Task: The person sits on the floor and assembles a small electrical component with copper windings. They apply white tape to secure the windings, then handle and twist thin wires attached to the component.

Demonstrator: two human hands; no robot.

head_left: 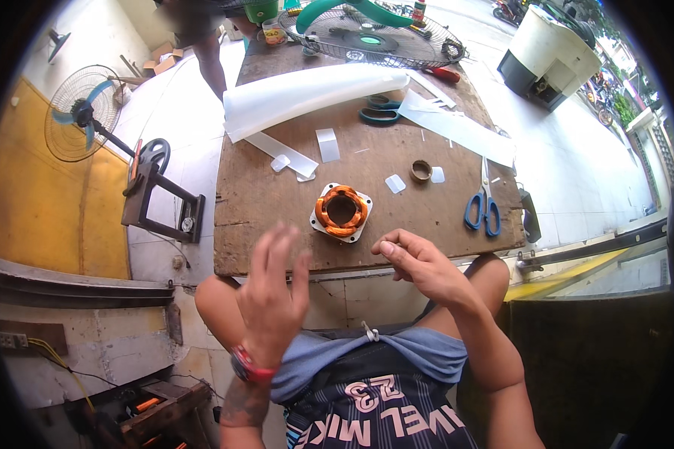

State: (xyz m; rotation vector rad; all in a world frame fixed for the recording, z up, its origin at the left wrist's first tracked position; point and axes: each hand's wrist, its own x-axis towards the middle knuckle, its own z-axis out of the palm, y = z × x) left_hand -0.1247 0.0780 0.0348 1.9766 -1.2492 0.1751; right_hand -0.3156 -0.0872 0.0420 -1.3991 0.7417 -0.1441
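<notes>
A motor stator (pixel 341 212) with orange copper windings on a square metal frame lies near the table's front edge. My left hand (pixel 273 288) is raised just in front and to the left of it, empty, its fingers stretched apart and a little blurred. On the stator's other side, my right hand (pixel 421 263) hovers over the table edge with thumb and forefinger pinched. Whatever may be between those fingertips is too small to make out. Neither hand touches the stator. Behind it lie a brown tape roll (pixel 421 171) and small white pieces of sheet (pixel 395 183).
Blue-handled scissors (pixel 484 206) lie at right; dark-handled scissors (pixel 380 114) lie farther back. A rolled white sheet (pixel 314 93) spans the wooden table (pixel 262 202), with cut strips (pixel 457 129) nearby. A fan guard (pixel 378 45) sits at the far end. A person's leg (pixel 210 63) shows behind.
</notes>
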